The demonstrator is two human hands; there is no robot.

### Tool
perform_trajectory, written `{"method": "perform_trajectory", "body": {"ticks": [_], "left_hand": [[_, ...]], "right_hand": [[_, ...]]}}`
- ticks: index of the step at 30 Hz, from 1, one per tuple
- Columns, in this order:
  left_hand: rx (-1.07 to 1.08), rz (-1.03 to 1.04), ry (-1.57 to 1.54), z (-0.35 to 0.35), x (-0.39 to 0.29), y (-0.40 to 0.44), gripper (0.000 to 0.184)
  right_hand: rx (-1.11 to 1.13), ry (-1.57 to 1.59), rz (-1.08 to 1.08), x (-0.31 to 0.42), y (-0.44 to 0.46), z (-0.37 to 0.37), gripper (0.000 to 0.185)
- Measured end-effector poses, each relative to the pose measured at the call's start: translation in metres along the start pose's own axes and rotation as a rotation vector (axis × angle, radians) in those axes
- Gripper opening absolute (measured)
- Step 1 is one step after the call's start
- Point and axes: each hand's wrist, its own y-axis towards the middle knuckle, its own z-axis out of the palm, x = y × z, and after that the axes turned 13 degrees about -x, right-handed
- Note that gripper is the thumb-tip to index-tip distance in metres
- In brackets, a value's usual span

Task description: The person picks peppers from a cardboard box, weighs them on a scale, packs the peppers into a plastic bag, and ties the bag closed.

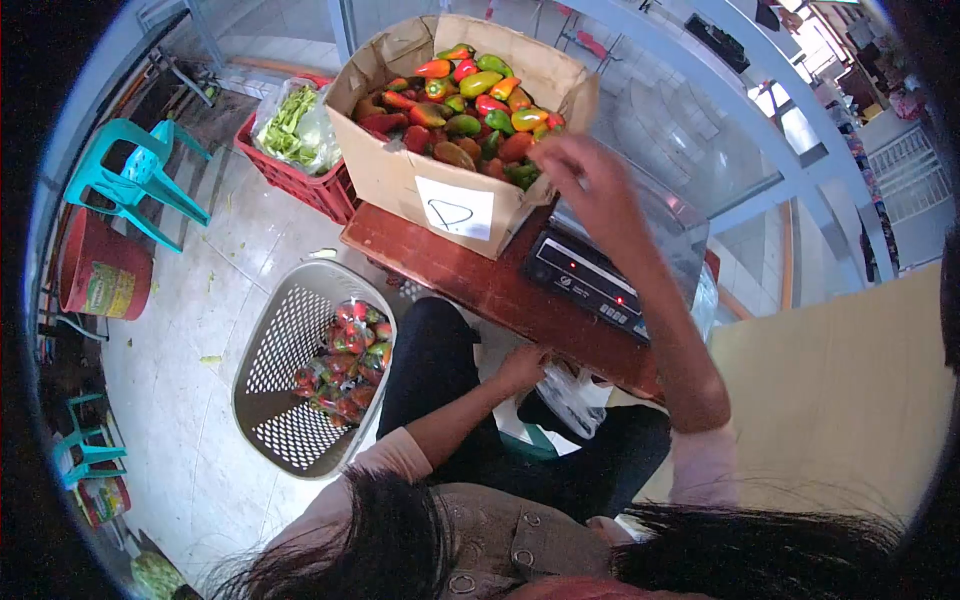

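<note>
A cardboard box (385, 165) full of red, orange and green peppers (470, 95) stands on a red-brown wooden table (440, 262). My right hand (588, 178) is over the box's right edge, close to the peppers. Its fingers look loosely bent and apart, with nothing visible in them. Below the table's front edge, my left hand (522, 368) is closed on a clear plastic bag (572, 402) that hangs above my lap. A black digital scale (585, 283) with lit red digits sits under my right forearm, which covers part of it.
On the floor to the left stands a grey perforated basket (270, 370) with several bagged peppers (348, 365). Behind it are a red crate (305, 190) of green vegetables, a teal stool (140, 170) and a red bucket (105, 265). A beige panel (840, 390) lies right.
</note>
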Motion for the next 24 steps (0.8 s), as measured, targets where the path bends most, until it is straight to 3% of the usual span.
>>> {"method": "perform_trajectory", "body": {"ticks": [4, 6, 9, 10, 11, 12, 15, 16, 18, 21, 24], "left_hand": [[-0.03, 0.003, -0.062, 0.013, 0.013, -0.001, 0.035], [0.008, -0.011, -0.006, 0.02, 0.02, 0.004, 0.04], [0.051, 0.049, -0.099, 0.031, 0.038, 0.005, 0.038], [0.053, 0.07, -0.143, 0.042, 0.049, 0.005, 0.037], [0.093, -0.038, -0.103, 0.024, 0.028, 0.007, 0.036], [0.103, -0.037, -0.103, 0.014, 0.02, 0.007, 0.036], [0.114, -0.052, -0.108, 0.006, 0.013, 0.007, 0.037], [0.12, -0.064, -0.106, 0.008, 0.012, 0.007, 0.037], [0.095, -0.055, -0.137, 0.01, 0.012, 0.009, 0.04], [0.096, -0.035, -0.223, 0.013, 0.011, 0.004, 0.043], [0.187, -0.06, -0.279, 0.017, 0.011, 0.01, 0.045]], "right_hand": [[0.117, -0.039, -0.241, -0.045, 0.093, 0.091, 0.015], [0.345, -0.051, -0.143, -0.046, 0.123, 0.133, 0.022], [0.43, -0.117, -0.288, -0.072, 0.132, 0.204, 0.033], [0.591, -0.261, -0.212, -0.082, 0.126, 0.226, 0.041], [0.501, -0.238, -0.183, -0.096, 0.113, 0.24, 0.042], [0.415, -0.217, -0.153, -0.105, 0.102, 0.25, 0.044], [0.724, -0.402, -0.112, -0.122, 0.128, 0.225, 0.044], [0.57, -0.409, -0.155, -0.134, 0.122, 0.212, 0.039], [0.501, -0.223, -0.245, -0.162, 0.125, 0.205, 0.034], [0.671, -0.259, 0.07, -0.16, 0.137, 0.181, 0.043], [0.553, -0.211, 0.392, -0.163, 0.137, 0.17, 0.042]]}}
